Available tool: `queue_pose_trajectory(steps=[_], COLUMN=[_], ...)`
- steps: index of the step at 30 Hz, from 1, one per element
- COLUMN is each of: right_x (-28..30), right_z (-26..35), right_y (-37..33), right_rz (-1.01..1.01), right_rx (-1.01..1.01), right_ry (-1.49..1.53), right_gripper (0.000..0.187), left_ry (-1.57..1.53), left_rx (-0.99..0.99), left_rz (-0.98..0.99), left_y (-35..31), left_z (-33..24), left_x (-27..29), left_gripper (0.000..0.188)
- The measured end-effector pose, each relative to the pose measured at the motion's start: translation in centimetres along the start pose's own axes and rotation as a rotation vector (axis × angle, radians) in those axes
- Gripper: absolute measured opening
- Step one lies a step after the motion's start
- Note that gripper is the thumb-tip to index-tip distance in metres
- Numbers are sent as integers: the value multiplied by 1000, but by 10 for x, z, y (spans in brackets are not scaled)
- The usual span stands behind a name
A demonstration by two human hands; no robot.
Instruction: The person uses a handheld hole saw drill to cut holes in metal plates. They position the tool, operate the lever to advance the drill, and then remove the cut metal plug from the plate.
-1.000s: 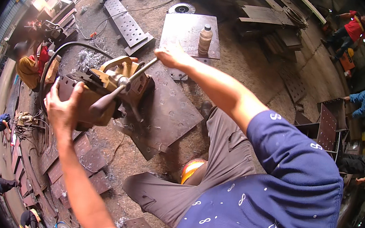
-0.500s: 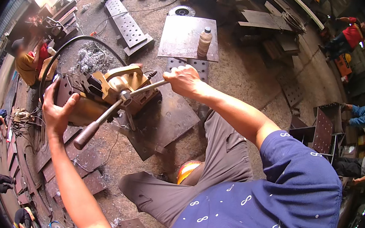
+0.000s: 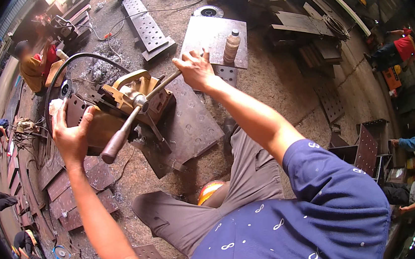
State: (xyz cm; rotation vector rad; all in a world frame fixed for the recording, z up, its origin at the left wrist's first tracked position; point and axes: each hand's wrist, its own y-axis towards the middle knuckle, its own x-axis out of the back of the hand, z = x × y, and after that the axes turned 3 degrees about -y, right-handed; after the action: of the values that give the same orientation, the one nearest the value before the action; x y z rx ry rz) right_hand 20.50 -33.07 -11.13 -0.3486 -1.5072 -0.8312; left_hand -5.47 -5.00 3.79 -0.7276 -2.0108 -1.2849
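Observation:
A gold-coloured magnetic drill (image 3: 162, 107) stands tilted in view on dark steel plates (image 3: 197, 123). Several feed levers spread from its hub; one with a dark grip (image 3: 113, 146) points toward me. My right hand (image 3: 197, 71) is closed around the end of another feed lever (image 3: 162, 87), pointing away to the right. My left hand (image 3: 71, 133) wraps the drill's motor housing (image 3: 102, 127), thumb on the near side and fingers along the far left. A black hose (image 3: 50, 82) arcs behind the housing. The drill's cutting end is hidden.
Beyond the drill a bottle (image 3: 231, 47) stands on a flat steel plate (image 3: 193, 37). A perforated plate (image 3: 145, 24) lies farther left, near metal shavings (image 3: 104, 65). Perforated plates (image 3: 82, 192) lie at lower left. Co-workers sit at left (image 3: 34, 68) and at right (image 3: 405, 48).
My right hand has swung the lever away and leftward, turning the hub; the dark-gripped lever has shifted right. My left hand stays on the housing, slightly lower in view.

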Motion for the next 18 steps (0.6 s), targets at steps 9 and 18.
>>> queue_pose_trajectory(steps=[9, 18], right_x=[-74, -101], right_z=[108, 21], right_y=[-73, -55], right_rz=[-114, 37], right_rx=[-408, -157], right_ry=[600, 275], right_gripper=[123, 25], left_ry=[-67, -40], left_rx=[66, 110], left_rz=[68, -4], left_y=[8, -16], left_z=[-5, -7], left_x=[-2, -21], left_gripper=[78, 83])
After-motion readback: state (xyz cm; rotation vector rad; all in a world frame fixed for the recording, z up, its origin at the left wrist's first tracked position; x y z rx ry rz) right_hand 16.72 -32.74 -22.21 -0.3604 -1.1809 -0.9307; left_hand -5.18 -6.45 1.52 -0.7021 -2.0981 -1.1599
